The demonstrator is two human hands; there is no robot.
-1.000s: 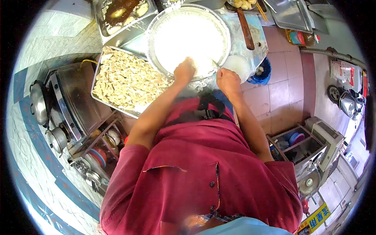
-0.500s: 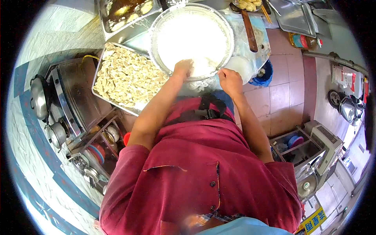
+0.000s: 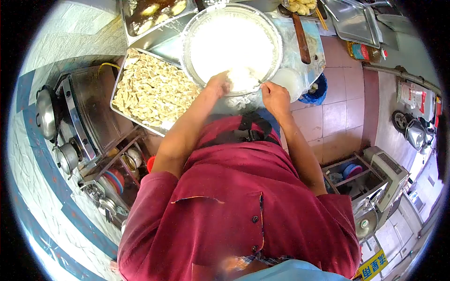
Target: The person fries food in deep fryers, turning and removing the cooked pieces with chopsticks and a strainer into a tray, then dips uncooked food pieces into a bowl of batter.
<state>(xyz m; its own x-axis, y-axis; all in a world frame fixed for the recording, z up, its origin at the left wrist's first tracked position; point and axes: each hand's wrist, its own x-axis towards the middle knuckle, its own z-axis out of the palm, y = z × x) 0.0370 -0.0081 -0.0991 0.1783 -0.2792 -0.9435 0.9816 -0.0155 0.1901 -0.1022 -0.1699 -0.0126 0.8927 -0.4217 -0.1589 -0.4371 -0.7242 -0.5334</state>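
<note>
A large round basin (image 3: 184, 51) holds a white, overexposed mass. My left hand (image 3: 219, 84) is over its near edge, fingers curled at the white contents; glare hides what they hold. At the basin's near right rim, my right hand (image 3: 275, 97) is closed with thumb and fingers pinched on something thin that I cannot make out. A metal tray of pale, floury pieces (image 3: 154, 89) lies left of the basin, below my left forearm. Beside my right hand is a round whitish translucent item (image 3: 287, 83).
A pan of dark oil with pale pieces (image 3: 152, 16) stands at the upper left. A wooden handle (image 3: 301, 40) extends from beneath a bowl of food (image 3: 300, 6). Rightward are a blue-lined bin (image 3: 318, 91), an oil bottle (image 3: 365, 51) and a steel tray (image 3: 354, 23).
The view has shifted slightly, so basin and trays sit a little farther right and up. Both hands remain at the basin's near rim, with only slight movement of my left hand.
</note>
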